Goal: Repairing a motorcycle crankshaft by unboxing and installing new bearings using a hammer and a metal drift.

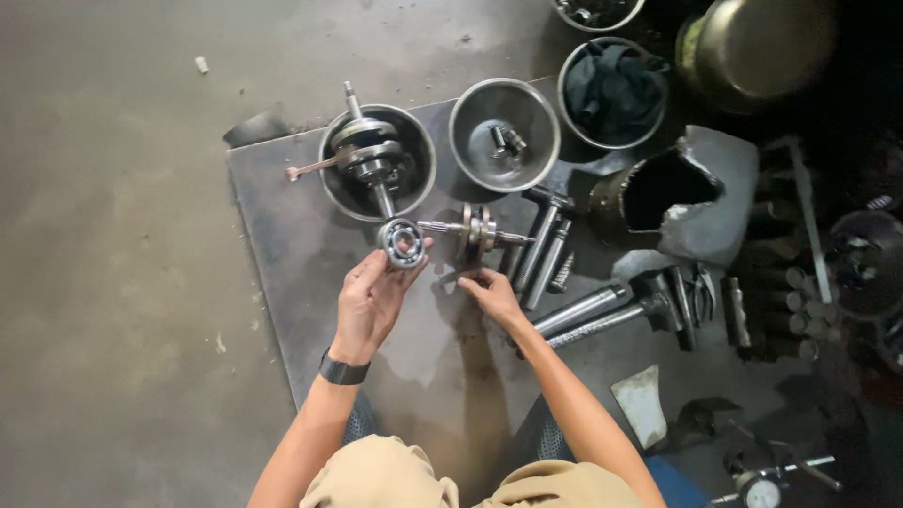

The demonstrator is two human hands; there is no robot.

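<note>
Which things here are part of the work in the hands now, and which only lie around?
In hand:
- ball bearing, held up by the left hand
- geared shaft on the metal sheet, beside the right hand

Lying about:
- crankshaft in a steel bowl
- bowl of dark cloth
- hammers
- broken pot

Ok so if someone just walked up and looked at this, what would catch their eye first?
Probably the shiny ball bearing pinched in the left hand, held up at the middle of the dark metal plate. Just beyond it, a crankshaft stands in a round steel bowl, while a second crankshaft lies on the plate by the right hand. To the right sits a clutter of hammers and dark tools.
</note>
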